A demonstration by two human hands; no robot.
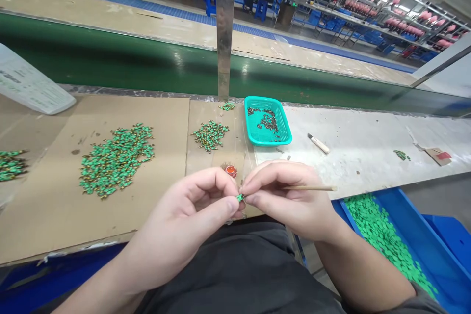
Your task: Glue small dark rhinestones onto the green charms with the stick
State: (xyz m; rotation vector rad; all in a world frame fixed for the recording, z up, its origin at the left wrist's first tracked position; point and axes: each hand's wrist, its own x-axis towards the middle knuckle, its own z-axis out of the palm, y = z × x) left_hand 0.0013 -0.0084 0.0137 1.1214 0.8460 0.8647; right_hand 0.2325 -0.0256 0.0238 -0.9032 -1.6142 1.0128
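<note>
My left hand (200, 211) pinches a small green piece (240, 197) between thumb and forefinger, low in the middle of the view. Fingertips of my right hand (290, 194) meet it from the other side, closed at the piece. A thin wooden stick (312, 188) lies across my right hand and sticks out to the right. Just beyond the fingertips sits a small round container with orange-red contents (231, 171). Farther off are a pile of small green-and-gold pieces (211, 135) and a teal basket (250, 130) holding small dark pieces.
A large green-and-gold pile (116, 159) covers the cardboard at left, with another at the left edge. A metal post (224, 34) rises behind the table. A marker-like tool (318, 143) lies right. Below right is a blue bin (423, 235) of green pieces.
</note>
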